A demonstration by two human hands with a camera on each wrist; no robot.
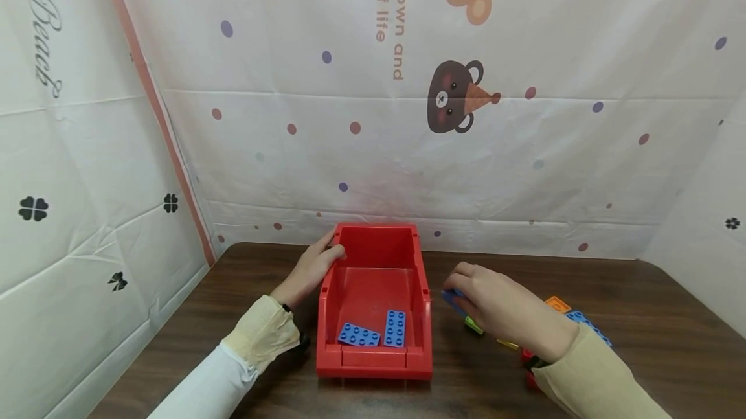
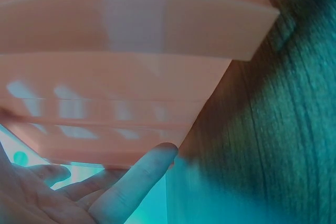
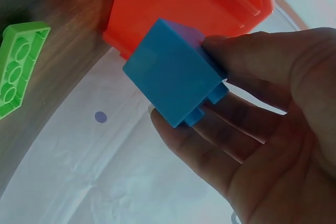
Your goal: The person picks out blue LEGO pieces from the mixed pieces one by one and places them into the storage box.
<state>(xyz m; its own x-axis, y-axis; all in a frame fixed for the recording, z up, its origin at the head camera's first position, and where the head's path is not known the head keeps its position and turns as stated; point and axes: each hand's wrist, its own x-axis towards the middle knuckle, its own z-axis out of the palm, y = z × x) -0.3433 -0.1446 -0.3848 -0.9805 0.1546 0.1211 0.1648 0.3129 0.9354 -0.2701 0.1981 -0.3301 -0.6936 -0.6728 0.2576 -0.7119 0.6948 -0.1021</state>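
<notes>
A red plastic bin (image 1: pixel 373 362) stands on the table, two flat blue studded bricks (image 1: pixel 359 335) lying in its front end. My left hand (image 1: pixel 311 269) holds the bin's left wall toward the back, thumb over the rim; the left wrist view shows its fingers (image 2: pixel 137 182) against the bin's wall (image 2: pixel 105 77). To the right of the bin, my right hand (image 1: pixel 495 299) pinches a blue toy brick (image 3: pixel 170 74) between thumb and fingertips. That brick is clear of the bin, its studs toward the palm in the right wrist view.
Partly hidden by my right arm are a green brick (image 3: pixel 23 69), a yellow piece (image 1: pixel 508 344), an orange brick (image 1: pixel 557 304), a blue brick (image 1: pixel 590 327) and a red piece (image 1: pixel 527 357). A printed cloth (image 1: pixel 373 166) hangs behind the dark wooden table (image 1: pixel 653 354).
</notes>
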